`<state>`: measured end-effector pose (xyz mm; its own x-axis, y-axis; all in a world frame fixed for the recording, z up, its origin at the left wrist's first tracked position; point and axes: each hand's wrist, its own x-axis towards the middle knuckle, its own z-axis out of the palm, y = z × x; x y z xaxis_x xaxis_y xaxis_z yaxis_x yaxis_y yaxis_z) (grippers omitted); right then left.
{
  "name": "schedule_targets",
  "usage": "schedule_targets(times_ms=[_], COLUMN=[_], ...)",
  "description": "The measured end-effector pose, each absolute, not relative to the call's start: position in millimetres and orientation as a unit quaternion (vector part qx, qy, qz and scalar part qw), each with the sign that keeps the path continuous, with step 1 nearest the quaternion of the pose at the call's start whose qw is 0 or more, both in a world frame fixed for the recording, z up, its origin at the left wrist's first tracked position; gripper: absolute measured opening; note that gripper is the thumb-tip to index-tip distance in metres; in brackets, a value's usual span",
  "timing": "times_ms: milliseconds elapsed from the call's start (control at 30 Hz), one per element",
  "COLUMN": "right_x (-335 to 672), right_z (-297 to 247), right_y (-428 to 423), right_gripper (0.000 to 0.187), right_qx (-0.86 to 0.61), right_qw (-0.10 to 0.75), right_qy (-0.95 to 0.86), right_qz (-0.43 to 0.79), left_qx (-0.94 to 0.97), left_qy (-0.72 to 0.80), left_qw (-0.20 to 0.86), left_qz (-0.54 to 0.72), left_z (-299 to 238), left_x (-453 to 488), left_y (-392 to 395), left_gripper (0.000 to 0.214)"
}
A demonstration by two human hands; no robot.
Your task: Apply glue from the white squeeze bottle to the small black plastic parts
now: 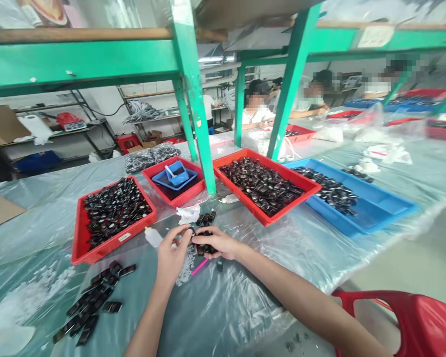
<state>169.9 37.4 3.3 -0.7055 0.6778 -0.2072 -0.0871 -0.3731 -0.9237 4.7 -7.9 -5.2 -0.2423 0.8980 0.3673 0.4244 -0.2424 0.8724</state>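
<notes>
My left hand and my right hand meet over the plastic-covered table. Both are curled together around a cluster of small black glossy parts. A few more black parts lie just beyond my fingers. A pink stick lies under my right hand. A small white bottle stands left of my left hand. A row of loose black parts lies at the near left.
Red trays full of black parts flank a green post. A smaller red tray holds a blue dish; a blue tray lies right. A red chair is near right. People work at far tables.
</notes>
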Motion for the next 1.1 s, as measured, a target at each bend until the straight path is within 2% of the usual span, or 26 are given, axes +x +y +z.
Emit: schedule_targets(times_ms=[167, 300, 433, 533, 600, 667, 700, 767, 833, 933, 1100], right_x=[173.4, 175.7, 184.8, 212.6, 240.5, 269.9, 283.3, 305.4, 320.6, 332.4, 321.1], right_z=[3.3, 11.4, 33.0, 63.0, 86.5, 107.3, 115.6, 127.6, 135.5, 145.3, 143.5], right_y=[45.9, 43.2, 38.1, 44.2, 55.9, 72.2, 80.7, 95.5, 105.0, 107.6, 68.1], right_gripper=[0.041, 0.044, 0.038, 0.031, 0.025, 0.020, 0.020, 0.024, 0.035, 0.050, 0.039], right_qx=[-0.295, -0.355, -0.384, -0.402, -0.445, -0.516, -0.566, -0.623, -0.630, -0.619, -0.569], right_qw=[0.296, 0.365, 0.399, 0.437, 0.448, 0.415, 0.360, 0.248, 0.218, 0.227, 0.302], right_qy=[-0.462, -0.506, -0.565, -0.657, -0.719, -0.740, -0.739, -0.740, -0.741, -0.743, -0.765], right_qz=[0.782, 0.696, 0.612, 0.465, 0.291, 0.119, 0.070, 0.047, 0.080, 0.121, -0.011], left_qx=[0.544, 0.571, 0.588, 0.593, 0.595, 0.601, 0.603, 0.605, 0.606, 0.608, 0.607], left_qy=[0.613, 0.606, 0.601, 0.595, 0.589, 0.581, 0.579, 0.578, 0.578, 0.580, 0.582], left_qw=[0.177, 0.142, 0.115, 0.103, 0.105, 0.118, 0.125, 0.135, 0.135, 0.135, 0.141], left_qz=[0.544, 0.535, 0.529, 0.533, 0.537, 0.536, 0.535, 0.531, 0.529, 0.525, 0.522], left_z=[-17.7, -25.0, -28.1, -28.0, -26.1, -23.3, -22.0, -20.3, -20.1, -21.5, -23.5], left_x=[-3.5, -6.1, -6.2, -4.9, -2.6, 0.7, 2.3, 4.8, 5.9, 5.3, 4.0], left_y=[-2.2, 0.7, 1.8, 1.9, 0.4, -1.8, -2.9, -4.7, -5.4, -5.0, -3.8], left_gripper=[0.042, 0.044, 0.046, 0.045, 0.044, 0.043, 0.043, 0.043, 0.043, 0.042, 0.042])
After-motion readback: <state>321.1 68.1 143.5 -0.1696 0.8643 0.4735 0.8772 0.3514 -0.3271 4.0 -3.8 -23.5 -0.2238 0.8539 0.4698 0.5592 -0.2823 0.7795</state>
